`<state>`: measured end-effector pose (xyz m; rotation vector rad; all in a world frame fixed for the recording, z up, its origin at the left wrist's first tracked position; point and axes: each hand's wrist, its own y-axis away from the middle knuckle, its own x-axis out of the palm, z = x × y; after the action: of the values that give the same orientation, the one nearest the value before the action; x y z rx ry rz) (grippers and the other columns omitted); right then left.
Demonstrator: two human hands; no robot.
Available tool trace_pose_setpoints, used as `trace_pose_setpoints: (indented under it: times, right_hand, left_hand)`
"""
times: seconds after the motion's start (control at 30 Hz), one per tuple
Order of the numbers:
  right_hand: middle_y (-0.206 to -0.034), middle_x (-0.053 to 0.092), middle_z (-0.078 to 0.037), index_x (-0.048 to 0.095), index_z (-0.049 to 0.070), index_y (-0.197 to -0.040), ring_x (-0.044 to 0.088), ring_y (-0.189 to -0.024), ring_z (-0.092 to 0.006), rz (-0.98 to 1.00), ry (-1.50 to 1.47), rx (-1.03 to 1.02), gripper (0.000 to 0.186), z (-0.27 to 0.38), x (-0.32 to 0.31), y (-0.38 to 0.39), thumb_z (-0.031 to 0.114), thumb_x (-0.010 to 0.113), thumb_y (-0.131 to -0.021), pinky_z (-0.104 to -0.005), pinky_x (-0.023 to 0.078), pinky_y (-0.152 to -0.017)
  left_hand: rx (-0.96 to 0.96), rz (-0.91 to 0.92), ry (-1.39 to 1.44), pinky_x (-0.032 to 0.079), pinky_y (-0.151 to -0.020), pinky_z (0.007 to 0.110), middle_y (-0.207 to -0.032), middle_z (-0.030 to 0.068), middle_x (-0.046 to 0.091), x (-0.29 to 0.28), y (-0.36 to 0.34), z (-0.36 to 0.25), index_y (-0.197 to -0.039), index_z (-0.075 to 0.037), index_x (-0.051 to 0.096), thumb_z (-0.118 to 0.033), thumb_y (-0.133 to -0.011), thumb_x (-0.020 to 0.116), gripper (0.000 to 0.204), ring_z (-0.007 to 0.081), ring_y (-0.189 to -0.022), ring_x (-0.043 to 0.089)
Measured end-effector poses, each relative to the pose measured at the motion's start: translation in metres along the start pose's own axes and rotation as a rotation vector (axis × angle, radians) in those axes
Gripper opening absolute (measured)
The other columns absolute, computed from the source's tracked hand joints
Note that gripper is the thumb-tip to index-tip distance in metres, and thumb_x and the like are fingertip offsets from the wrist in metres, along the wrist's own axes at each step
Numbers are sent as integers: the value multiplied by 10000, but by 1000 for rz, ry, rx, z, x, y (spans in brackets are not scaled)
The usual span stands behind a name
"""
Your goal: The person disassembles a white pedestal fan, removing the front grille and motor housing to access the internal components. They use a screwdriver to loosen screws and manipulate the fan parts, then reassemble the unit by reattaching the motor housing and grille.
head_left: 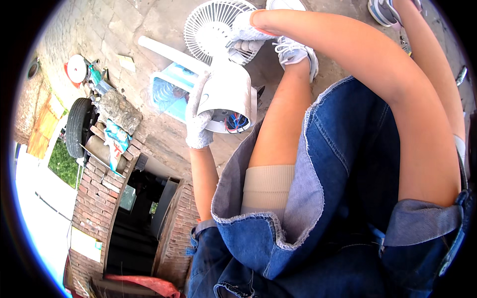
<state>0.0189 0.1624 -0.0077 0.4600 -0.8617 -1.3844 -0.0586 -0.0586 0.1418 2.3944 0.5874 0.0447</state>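
Observation:
In front of me is a white electric fan, tilted, with its round slatted grille at the far end. The near end of its body is uncovered, and red and blue wires show inside. My left hand, in a white knit glove, grips the left side of the body near this opening. With its fingers curled, my gloved right hand holds the right edge of the grille. A white tube sticks out to the left beside the body.
Left of the fan lies a blue and clear plastic package on the paving. Farther left are a tyre, a stone block, a green power tool and a brick wall. Another person's shoe shows at upper right.

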Motion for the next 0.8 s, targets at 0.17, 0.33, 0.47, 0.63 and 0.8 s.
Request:
trace_pose_setpoints:
  times: [0.17,0.33,0.47,0.63,0.8]
  right_hand:
    - [-839,671,-127,697,21,-962,598,-664,-260,-39,414,-363,364,-12,-11,11,323,503,-905,-333,475,-638]
    - [-1022,675,-187,687,60,-1060,641,-971,-315,-364,542,-589,406,-17,-4,26,359,476,-883,-378,462,-910]
    - [-989,679,-188,703,58,-1007,648,-946,-317,-259,599,-389,382,-3,-5,31,351,504,-863,-388,484,-865]
    - [-609,612,-24,685,31,-792,479,-400,-134,109,-421,20,406,-33,-6,7,371,504,-920,-264,396,-380]
    - [-634,627,-47,692,40,-786,512,-438,-147,19,-533,110,357,-26,12,-11,339,531,-896,-278,417,-412]
  left_hand:
    - [-10,1,92,337,-1077,379,-1393,168,458,6,0,-5,-1368,38,439,-508,-660,733,941,263,-1296,432]
    - [-21,-12,136,356,-1069,377,-1381,165,472,6,-2,-9,-1361,39,445,-471,-666,739,911,267,-1279,454]
    - [-22,-29,82,358,-1063,374,-1377,161,476,2,-1,-4,-1363,43,441,-477,-671,743,917,262,-1277,454]
    - [12,29,112,354,-1062,378,-1379,175,469,5,-5,-1,-1368,57,426,-483,-673,745,936,265,-1274,454]
    - [2,4,97,372,-1056,385,-1381,188,461,1,-2,2,-1381,64,392,-481,-645,775,993,278,-1269,465]
